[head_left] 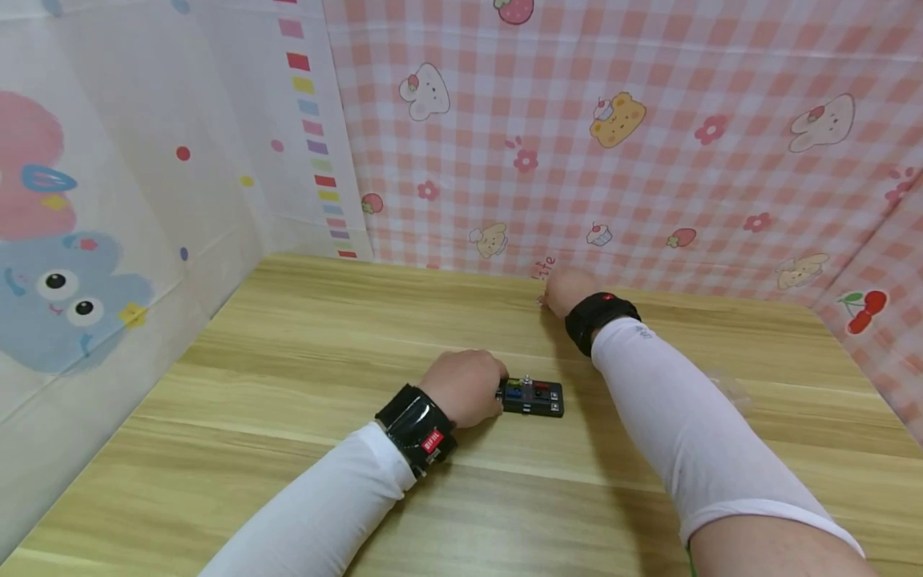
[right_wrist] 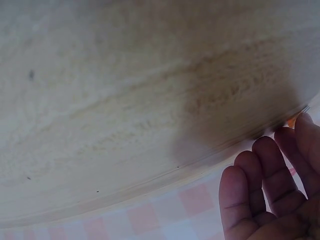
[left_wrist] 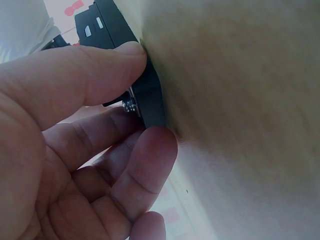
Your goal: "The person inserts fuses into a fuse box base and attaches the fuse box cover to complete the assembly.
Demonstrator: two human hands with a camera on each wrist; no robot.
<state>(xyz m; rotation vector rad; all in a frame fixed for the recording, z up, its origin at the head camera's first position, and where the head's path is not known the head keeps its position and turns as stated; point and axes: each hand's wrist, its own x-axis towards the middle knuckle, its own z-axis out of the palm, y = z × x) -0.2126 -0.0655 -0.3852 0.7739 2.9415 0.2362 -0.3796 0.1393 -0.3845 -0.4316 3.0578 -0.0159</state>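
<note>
A small black box (head_left: 534, 409) lies on the table, with yellow, blue and red parts and metal terminals on its top. My left hand (head_left: 465, 389) grips its left end. In the left wrist view the thumb (left_wrist: 107, 65) and curled fingers hold the box's edge (left_wrist: 150, 95), close to a small metal screw post (left_wrist: 129, 106). Farther off, my right hand (head_left: 570, 290) is at the table's back edge. Its thumb and forefinger pinch a tiny orange and metallic piece (right_wrist: 292, 121), mostly hidden by the fingertips. The other fingers (right_wrist: 234, 192) are loosely bent.
The wood-grain table (head_left: 288, 353) meets a pink checked cloth (head_left: 469, 144) behind it and a white printed cloth (head_left: 144, 200) on the left. A clear plastic item (head_left: 730, 391) lies right of the right sleeve.
</note>
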